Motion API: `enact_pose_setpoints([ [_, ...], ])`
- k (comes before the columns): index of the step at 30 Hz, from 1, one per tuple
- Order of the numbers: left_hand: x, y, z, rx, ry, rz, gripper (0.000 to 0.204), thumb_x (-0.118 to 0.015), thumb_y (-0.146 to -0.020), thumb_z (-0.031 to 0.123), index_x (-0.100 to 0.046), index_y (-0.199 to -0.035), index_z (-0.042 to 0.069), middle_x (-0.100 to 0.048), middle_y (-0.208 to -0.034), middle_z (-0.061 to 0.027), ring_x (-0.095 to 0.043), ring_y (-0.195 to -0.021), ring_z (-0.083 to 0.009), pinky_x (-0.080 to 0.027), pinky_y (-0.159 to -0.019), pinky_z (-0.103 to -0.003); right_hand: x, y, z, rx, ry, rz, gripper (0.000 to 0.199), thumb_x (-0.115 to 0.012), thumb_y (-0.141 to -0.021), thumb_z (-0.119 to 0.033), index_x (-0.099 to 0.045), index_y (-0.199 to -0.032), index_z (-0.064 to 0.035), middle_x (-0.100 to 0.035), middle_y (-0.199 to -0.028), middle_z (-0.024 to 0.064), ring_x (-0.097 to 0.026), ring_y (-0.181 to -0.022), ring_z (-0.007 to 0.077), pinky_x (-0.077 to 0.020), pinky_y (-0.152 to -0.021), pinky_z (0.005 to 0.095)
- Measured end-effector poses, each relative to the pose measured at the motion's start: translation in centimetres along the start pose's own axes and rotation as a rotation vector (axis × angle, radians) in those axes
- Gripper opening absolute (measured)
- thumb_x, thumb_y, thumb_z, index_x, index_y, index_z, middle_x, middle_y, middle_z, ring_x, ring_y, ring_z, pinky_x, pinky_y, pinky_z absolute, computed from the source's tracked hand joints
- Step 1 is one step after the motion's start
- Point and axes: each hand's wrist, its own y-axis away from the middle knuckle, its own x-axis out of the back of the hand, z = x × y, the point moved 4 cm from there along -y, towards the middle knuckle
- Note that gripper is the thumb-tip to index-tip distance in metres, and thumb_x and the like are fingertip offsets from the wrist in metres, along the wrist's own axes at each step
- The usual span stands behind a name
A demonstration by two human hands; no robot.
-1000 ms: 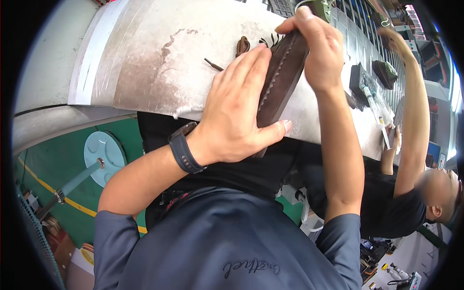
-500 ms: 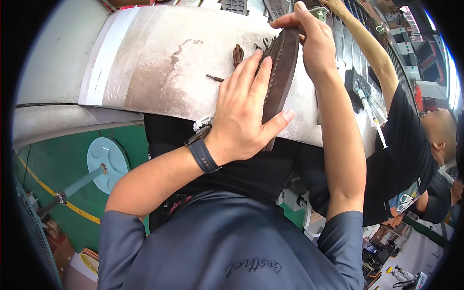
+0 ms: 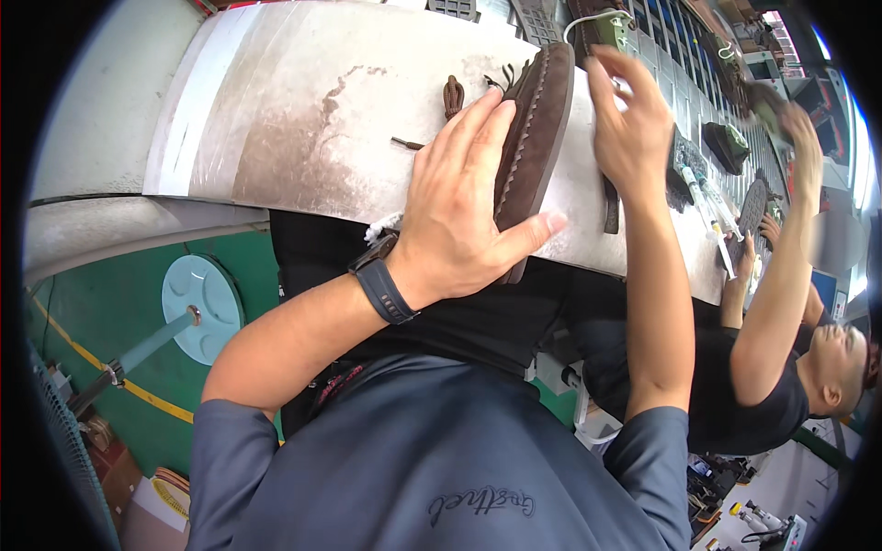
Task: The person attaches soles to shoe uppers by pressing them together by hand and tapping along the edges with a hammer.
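Brown stitched shoe (image 3: 540, 119) overhangs the near edge of the bench (image 3: 303, 101), clasped in the grip of the left hand (image 3: 459, 188); the right hand (image 3: 634, 119) hovers beside it, fingers bent, grip unclear.

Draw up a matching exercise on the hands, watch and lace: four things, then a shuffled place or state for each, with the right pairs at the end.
1. Left hand
2. Right hand
3. Wristwatch
4. Coiled lace

A. Lying on the worktable
B. Spread against the brown shoe
C. Dark, worn near the left hand
D. Off the shoe, to its right

Pairs: 1-B, 2-D, 3-C, 4-A
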Motion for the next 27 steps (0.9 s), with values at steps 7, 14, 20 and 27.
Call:
enact_pose_setpoints([
  [7, 0.2, -0.1, 0.3, -0.043, -0.063, -0.064, 0.116, -0.088, -0.073, 0.045, -0.032, -0.161, -0.006, -0.036, -0.163, -0.0303, -0.041, -0.148, -0.0477, -0.033, -0.122, -0.053, 6.8, 8.7, 2.5, -0.171, 0.149, -0.329, 0.037, -0.056, -0.095, 0.003, -0.073, -0.126, -0.0085, -0.066, -0.119, 0.0198, -0.066, -0.110, 0.0361, -0.0523, -0.097, 0.0436],
  [14, 0.4, -2.0, -0.3, 0.030, -0.079, -0.134, 0.119, -0.088, -0.071, 0.047, -0.031, -0.163, -0.004, -0.041, -0.159, -0.0282, -0.044, -0.144, -0.0454, -0.034, -0.119, -0.053, 7.4, 8.8, -2.1, -0.352, -0.140, -0.368, 0.032, -0.070, -0.088, 0.001, -0.073, -0.119, -0.0012, -0.070, -0.105, 0.0146, -0.066, -0.097, 0.0216, -0.0519, -0.088, 0.0339],
  [20, 0.2, -2.4, -0.3, 0.032, -0.063, -0.178, 0.117, -0.086, -0.069, 0.037, -0.031, -0.163, -0.003, -0.042, -0.159, -0.0273, -0.045, -0.142, -0.0445, -0.035, -0.118, -0.051, 5.9, 8.1, -5.0, -0.465, -0.867, -0.116, 0.044, -0.071, -0.091, -0.025, -0.068, -0.118, 0.0101, -0.072, -0.121, 0.0295, -0.071, -0.117, 0.0387, -0.0525, -0.108, 0.0485],
  [27, 0.0, -3.2, 0.5, 0.044, -0.016, -0.187, 0.115, -0.087, -0.066, 0.024, -0.032, -0.163, -0.005, -0.043, -0.156, -0.0283, -0.048, -0.138, -0.0472, -0.038, -0.116, -0.053, 6.5, 1.4, -9.5, -0.156, -0.281, -0.604, 0.037, -0.076, -0.083, -0.021, -0.073, -0.106, 0.0081, -0.077, -0.106, 0.0264, -0.075, -0.106, 0.0323, -0.0551, -0.101, 0.0402],
])
